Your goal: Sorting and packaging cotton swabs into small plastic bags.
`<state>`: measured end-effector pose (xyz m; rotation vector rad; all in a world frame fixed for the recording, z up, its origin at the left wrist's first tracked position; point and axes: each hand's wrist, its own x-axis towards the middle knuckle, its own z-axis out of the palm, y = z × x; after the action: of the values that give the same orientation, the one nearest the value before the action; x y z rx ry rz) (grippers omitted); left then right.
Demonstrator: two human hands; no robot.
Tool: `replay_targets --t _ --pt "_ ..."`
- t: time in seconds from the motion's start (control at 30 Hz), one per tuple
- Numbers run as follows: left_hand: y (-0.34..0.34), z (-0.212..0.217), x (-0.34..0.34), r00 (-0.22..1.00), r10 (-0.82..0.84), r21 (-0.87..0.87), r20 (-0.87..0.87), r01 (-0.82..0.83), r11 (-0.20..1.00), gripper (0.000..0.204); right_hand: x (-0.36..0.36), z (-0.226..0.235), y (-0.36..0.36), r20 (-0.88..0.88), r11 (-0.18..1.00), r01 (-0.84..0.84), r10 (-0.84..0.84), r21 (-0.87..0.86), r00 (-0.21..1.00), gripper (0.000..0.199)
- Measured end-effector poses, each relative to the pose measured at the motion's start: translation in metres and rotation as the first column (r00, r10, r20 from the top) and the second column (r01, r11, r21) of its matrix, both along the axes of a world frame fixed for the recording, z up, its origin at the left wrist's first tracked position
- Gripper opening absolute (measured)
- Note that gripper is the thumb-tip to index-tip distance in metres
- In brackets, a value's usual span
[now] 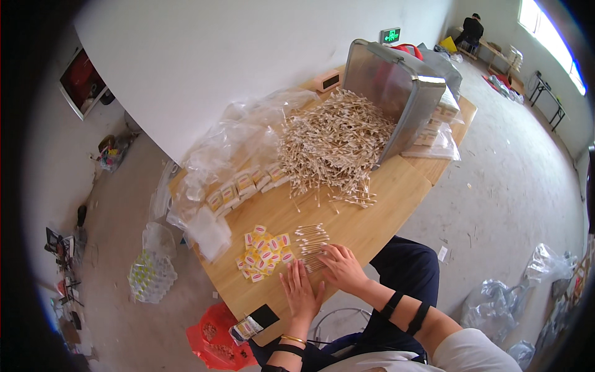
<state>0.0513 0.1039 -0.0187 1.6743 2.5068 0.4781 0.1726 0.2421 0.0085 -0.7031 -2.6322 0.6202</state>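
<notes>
A short row of cotton swabs (311,239) lies side by side on the wooden table in front of me. My right hand (343,266) rests over the right side of this row, fingers stretched out and touching the swabs. Flat on the table at the row's near end is my left hand (302,292), its fingers extended and its fingertips close to the swab ends. To the left of the row is a loose heap of small yellow-and-white labels (265,253). Farther back, a big pile of cotton swabs (338,142) spills from a tipped grey plastic bin (412,93).
Several filled small packs (238,186) line up left of the pile, beside clear plastic bags (232,136). A dark flat object with a packet (248,328) sits at the table's near corner. Below hangs a red bag (211,338). Another person (472,30) sits far off.
</notes>
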Motion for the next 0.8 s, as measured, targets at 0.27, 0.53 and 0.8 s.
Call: replay_targets --t 0.27,0.53,0.8 --pt "0.008 0.003 -0.001 0.996 -0.084 -0.037 0.009 0.084 0.996 0.084 -0.011 -0.003 0.001 0.01 0.997 0.052 -0.053 0.059 0.999 0.042" --pt "0.013 0.001 0.006 0.994 -0.1 -0.019 -0.044 0.1 0.995 0.082 -0.009 0.001 0.0 -0.002 0.996 0.061 -0.061 0.065 0.998 0.04" --pt "0.005 -0.004 0.01 0.991 -0.111 -0.018 -0.079 0.11 0.994 0.08 -0.007 0.005 0.008 -0.046 0.995 0.099 -0.099 0.019 0.994 0.035"
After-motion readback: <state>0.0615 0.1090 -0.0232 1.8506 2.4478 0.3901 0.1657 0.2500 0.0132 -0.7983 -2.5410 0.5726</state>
